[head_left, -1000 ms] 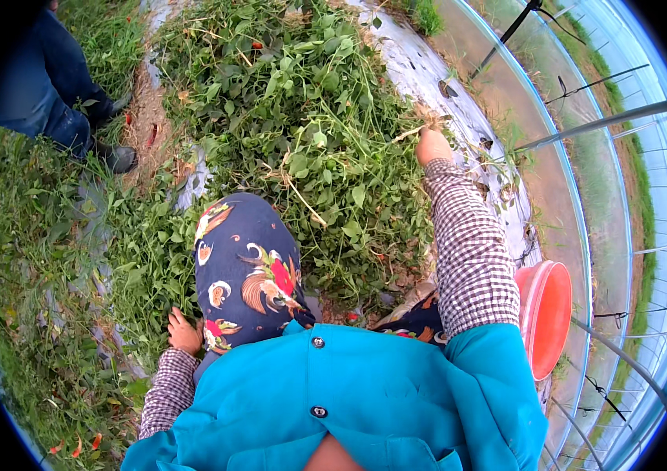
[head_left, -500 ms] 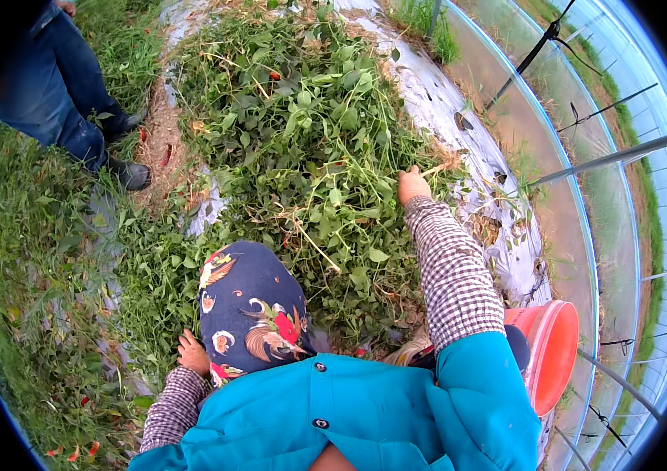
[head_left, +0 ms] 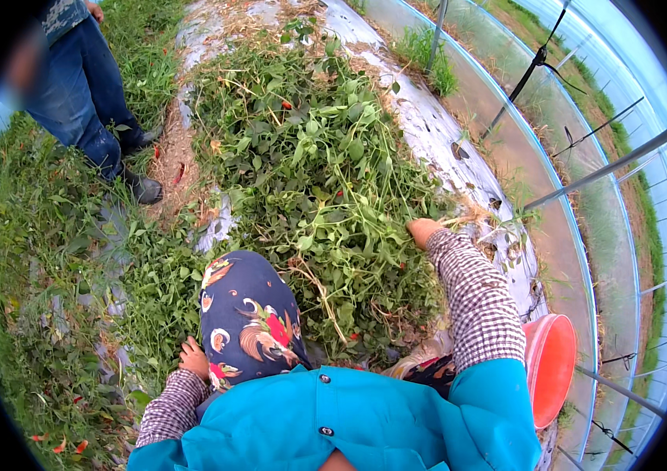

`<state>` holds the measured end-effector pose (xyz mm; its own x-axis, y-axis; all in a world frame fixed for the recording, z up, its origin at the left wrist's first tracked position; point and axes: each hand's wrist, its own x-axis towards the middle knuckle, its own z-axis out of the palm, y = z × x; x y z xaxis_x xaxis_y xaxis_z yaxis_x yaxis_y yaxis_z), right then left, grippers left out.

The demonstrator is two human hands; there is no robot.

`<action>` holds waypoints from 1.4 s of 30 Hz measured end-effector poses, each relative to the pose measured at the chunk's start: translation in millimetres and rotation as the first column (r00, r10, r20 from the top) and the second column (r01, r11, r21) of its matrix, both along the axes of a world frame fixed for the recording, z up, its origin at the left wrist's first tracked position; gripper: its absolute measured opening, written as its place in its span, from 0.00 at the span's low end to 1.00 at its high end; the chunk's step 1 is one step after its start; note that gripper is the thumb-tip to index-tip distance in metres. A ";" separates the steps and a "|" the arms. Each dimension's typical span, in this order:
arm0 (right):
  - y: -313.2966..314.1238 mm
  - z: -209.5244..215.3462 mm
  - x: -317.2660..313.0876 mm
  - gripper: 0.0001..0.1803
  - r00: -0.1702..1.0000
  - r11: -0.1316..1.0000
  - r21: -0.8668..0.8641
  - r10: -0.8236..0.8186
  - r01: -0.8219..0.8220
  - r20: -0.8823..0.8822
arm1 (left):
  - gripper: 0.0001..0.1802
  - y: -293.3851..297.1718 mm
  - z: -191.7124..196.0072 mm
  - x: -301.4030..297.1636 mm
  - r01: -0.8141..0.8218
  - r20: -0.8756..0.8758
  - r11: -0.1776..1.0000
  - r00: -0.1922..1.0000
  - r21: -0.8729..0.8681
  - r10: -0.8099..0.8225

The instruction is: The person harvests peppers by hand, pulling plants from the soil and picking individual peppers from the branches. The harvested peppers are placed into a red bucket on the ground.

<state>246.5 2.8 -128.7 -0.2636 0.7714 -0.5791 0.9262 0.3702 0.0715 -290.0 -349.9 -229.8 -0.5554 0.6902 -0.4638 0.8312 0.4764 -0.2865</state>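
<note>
My right hand is closed at the edge of a heap of uprooted green pepper plants, gripping a plant's stems near its pale, dry root end. Leaves cover its fingertips. Low on the left, my left hand is beside my knee in dark flowered trousers, its fingers apart on the greenery and nothing visible in them. A few red peppers show among the leaves. A bare dry stem lies across the heap in front of me.
A red bucket stands by my right side. Pale plastic mulch runs along the heap's right side, beside plastic sheeting and metal poles. At far left stands another person in blue trousers and dark boots. Red peppers lie on the soil.
My right hand has drawn nearer to me, and the plant's root end has moved with it. My left hand stays beside my knee. The view has shifted slightly.
</note>
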 end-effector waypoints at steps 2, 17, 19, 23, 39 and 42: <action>-7.9 36.5 30.0 0.17 0.995 0.995 0.077 -0.069 0.063 0.076 | 0.33 7.2 -5.5 5.7 0.061 -0.033 0.998 0.998 0.003 -0.061; -79.9 383.3 237.5 0.14 0.885 0.539 0.839 -0.425 0.078 0.190 | 0.50 24.5 30.7 9.7 0.000 0.182 0.990 0.983 -0.138 0.025; -82.4 408.8 259.0 0.14 0.850 0.473 0.878 -0.491 0.076 0.190 | 0.51 31.0 33.6 5.0 0.014 0.222 0.980 0.975 -0.200 0.031; -79.2 385.3 211.9 0.12 0.759 0.360 0.766 -0.603 0.533 -0.245 | 0.35 85.8 100.1 -5.6 0.351 0.354 0.814 0.915 -0.464 -0.193; -83.5 167.5 10.3 0.11 -0.279 0.651 -0.300 -0.140 0.697 -0.950 | 0.40 271.2 272.2 266.3 0.519 0.884 0.764 0.033 0.383 -0.466; -95.8 176.4 4.1 0.11 -0.335 0.693 -0.320 -0.119 0.646 -0.935 | 0.55 273.1 255.6 293.2 0.406 0.979 0.897 0.031 0.173 -0.203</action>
<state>250.5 -93.0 47.7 0.1891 0.9779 0.0895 -0.0226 0.0955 -0.9952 3.3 -76.7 25.8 0.6866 0.5500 -0.4754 0.4812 0.1464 0.8643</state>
